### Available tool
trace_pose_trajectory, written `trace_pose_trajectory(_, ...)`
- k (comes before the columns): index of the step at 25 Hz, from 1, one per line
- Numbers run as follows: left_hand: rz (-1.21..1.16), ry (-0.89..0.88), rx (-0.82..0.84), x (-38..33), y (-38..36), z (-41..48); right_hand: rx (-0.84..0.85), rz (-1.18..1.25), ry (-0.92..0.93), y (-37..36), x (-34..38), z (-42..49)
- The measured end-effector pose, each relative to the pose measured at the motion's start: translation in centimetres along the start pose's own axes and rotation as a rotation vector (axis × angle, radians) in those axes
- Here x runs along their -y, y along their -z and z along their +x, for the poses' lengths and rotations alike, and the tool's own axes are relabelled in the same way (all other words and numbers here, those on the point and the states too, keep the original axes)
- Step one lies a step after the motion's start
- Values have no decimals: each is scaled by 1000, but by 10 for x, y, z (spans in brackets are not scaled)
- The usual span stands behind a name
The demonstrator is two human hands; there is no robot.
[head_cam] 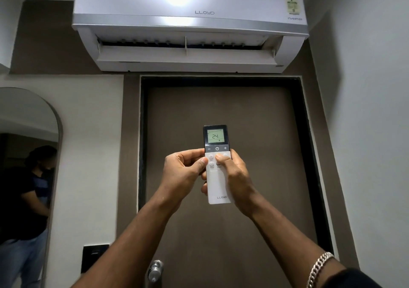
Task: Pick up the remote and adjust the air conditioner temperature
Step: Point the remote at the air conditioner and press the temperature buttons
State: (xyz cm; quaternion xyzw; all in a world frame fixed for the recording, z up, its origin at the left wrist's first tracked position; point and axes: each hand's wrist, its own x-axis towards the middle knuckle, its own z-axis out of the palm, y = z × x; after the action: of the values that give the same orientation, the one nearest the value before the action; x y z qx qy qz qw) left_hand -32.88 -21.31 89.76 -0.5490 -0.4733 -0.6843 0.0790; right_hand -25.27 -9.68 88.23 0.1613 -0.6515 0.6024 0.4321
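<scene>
The right hand [234,177] wraps the remote [218,166] from its right side, fingers curled behind the white lower body and the thumb laid across the front, its tip on the pale round buttons just under the dark band of minus, power and plus keys. A silver chain bracelet [318,267] sits on that wrist, low in the view. The left hand [183,172] closes in from the other side, fingers folded and pressed to the remote's left edge, the thumb tip touching the buttons there. So the remote stands upright between both hands, held out at arm's length, its dark top with the lit screen clear above the fingers; the screen reads 24, and the Lloyd mark shows near its bottom end.

Behind the hands is a brown door [221,221] in a black frame, with a metal door handle [155,270] at the lower edge and a dark switch plate [94,256] just left of it. An arched mirror [28,177] on the left wall reflects a person in dark clothing. Above the door, the white air conditioner [190,24] is mounted on the wall, its flap open, a bright glare on its front.
</scene>
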Motion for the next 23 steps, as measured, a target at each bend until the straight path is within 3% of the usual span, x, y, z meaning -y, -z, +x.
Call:
trace_pose_trajectory(8,-4,11,3,-2,0,-3,-33,-4,-126,-2,4,6)
trace_pose_trajectory(23,120,67,-197,-3,-13,5,-37,-52,-43,-7,6,-4)
